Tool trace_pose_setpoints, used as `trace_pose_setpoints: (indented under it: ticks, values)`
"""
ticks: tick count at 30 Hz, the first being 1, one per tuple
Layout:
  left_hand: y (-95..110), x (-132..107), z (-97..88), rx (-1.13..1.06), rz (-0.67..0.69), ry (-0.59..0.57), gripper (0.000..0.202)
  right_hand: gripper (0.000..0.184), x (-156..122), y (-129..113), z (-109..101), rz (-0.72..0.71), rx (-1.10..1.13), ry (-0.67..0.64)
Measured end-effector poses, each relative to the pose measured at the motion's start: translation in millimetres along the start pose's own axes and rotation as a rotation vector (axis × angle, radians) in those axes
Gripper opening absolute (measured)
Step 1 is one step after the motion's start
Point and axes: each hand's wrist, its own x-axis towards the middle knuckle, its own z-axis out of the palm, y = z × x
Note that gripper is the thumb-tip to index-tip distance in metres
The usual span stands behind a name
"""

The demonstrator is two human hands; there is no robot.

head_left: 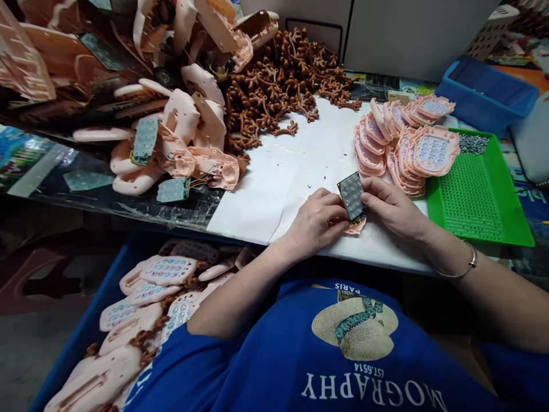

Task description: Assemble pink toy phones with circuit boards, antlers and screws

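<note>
Over the near edge of the white work surface, my two hands meet at a small circuit board (pixel 352 197) covered by a translucent rubber keypad. The board is tilted up. My right hand (pixel 397 210) pinches its right edge, thumb on the keypad face. My left hand (pixel 319 220) is closed at the left, its fingers curled round a pink plastic casing (pixel 355 228) that shows below the board. Most of that casing is hidden by the board and fingers. Thin wires show at the board's lower end.
Brown plastic antler-shaped parts (pixel 274 80) are heaped at the back. Pink casings with wired boards (pixel 175 114) pile up left. Stacked pink keypad covers (pixel 433 151) stand right, beside a green tray (pixel 476 200) with screws and a blue bin (pixel 489 91). A blue crate (pixel 103 286) holds assembled pieces below.
</note>
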Motion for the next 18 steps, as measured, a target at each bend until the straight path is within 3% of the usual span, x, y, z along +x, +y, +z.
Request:
trace_pose_setpoints:
  ticks: [10, 18]
  values:
    - [-1.6, 0.3, 0.6, 0.017, 0.019, -0.015, 0.009, 0.016, -0.5, 3.1, -1.7, -0.089, -0.115, -0.029]
    - [-2.7, -1.8, 0.6, -0.011, 0.025, 0.026, 0.008, 0.017, -2.9, -1.1, 2.2, -0.127, -0.465, 0.091]
